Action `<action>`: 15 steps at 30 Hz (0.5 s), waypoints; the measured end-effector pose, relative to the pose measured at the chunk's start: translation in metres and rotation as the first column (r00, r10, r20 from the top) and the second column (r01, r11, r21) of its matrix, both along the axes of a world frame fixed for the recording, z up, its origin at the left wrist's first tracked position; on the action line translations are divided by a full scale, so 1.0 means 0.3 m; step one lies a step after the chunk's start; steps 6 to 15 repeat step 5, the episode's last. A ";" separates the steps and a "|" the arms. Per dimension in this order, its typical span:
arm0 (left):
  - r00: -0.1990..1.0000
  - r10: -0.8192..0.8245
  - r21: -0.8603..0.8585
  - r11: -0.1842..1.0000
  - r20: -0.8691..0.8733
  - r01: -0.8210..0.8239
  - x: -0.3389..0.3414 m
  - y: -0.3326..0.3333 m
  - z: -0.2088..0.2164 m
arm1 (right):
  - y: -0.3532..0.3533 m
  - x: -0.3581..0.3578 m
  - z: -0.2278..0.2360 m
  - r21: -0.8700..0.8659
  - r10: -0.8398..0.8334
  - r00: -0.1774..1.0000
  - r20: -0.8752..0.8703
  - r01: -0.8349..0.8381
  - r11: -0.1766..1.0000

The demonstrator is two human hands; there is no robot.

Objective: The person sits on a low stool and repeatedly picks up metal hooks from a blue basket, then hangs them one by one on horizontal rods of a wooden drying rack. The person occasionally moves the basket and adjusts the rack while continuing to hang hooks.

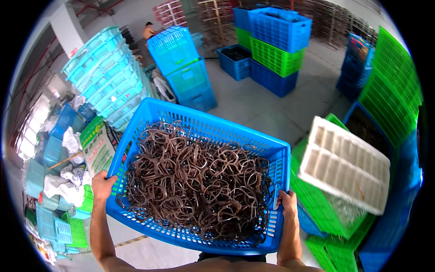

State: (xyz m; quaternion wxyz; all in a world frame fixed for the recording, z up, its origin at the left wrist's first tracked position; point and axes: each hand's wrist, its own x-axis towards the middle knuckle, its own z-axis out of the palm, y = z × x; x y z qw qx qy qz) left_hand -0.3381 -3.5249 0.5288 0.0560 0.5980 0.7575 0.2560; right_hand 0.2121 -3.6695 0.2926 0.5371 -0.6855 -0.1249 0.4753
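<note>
I hold a wide blue plastic basket (217, 125) with slotted walls in front of my body, tilted so that its right end sits lower. My left hand (103, 185) is closed on the rim at its left end. At the opposite end my right hand (287, 201) grips the handle area, fingers wrapped over the edge. A heap of thin, brown, curved loop-shaped pieces (195, 174), tangled together, fills much of the basket; their exact kind I cannot make out.
Left stands a tall stack of turquoise baskets (106, 75), with sacks and crates below. Ahead are light-blue crates (176, 52) and a blue-and-green crate stack (278, 50). A white foam tray (346, 163) lies on green crates at right. Someone (148, 31) is far back.
</note>
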 end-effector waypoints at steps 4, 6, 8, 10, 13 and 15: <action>0.990 0.116 0.050 0.992 -0.076 -0.113 0.055 0.064 0.072 | 0.453 0.166 -0.030 0.094 0.158 0.986 0.060 -0.163 0.982; 0.986 0.147 0.072 0.987 -0.081 -0.142 0.074 0.108 0.096 | 0.557 0.188 -0.005 0.075 0.228 0.973 0.047 -0.231 0.970; 0.986 0.147 0.072 0.987 -0.081 -0.142 0.074 0.108 0.096 | 0.557 0.188 -0.005 0.075 0.228 0.973 0.047 -0.231 0.970; 0.986 0.147 0.072 0.987 -0.081 -0.142 0.074 0.108 0.096 | 0.557 0.188 -0.005 0.075 0.228 0.973 0.047 -0.231 0.970; 0.986 0.147 0.072 0.987 -0.081 -0.142 0.074 0.108 0.096 | 0.557 0.188 -0.005 0.075 0.228 0.973 0.047 -0.231 0.970; 0.986 0.147 0.072 0.987 -0.081 -0.142 0.074 0.108 0.096 | 0.557 0.188 -0.005 0.075 0.228 0.973 0.047 -0.231 0.970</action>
